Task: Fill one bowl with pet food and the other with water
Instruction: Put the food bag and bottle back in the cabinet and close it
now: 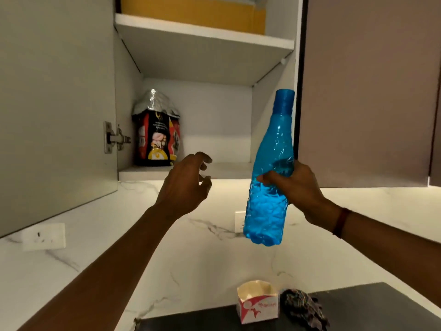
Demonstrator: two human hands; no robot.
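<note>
— Which step are you on?
— Fetching supplies. My right hand [296, 187] grips the blue bottle [269, 211] at its waist, nearly upright, cap on; whether it holds water I can't tell. My left hand [186, 185], fingers [202, 157] loosely spread and holding nothing, stretches toward the pet food bag [156, 134] on the lower shelf [229, 172].
— Next?
— Grasp that bag, I'd say — no bowls in view.

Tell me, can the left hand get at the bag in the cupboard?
Probably yes. The left hand is open and empty, the door stands open, and nothing sits between it and the bag.
</note>
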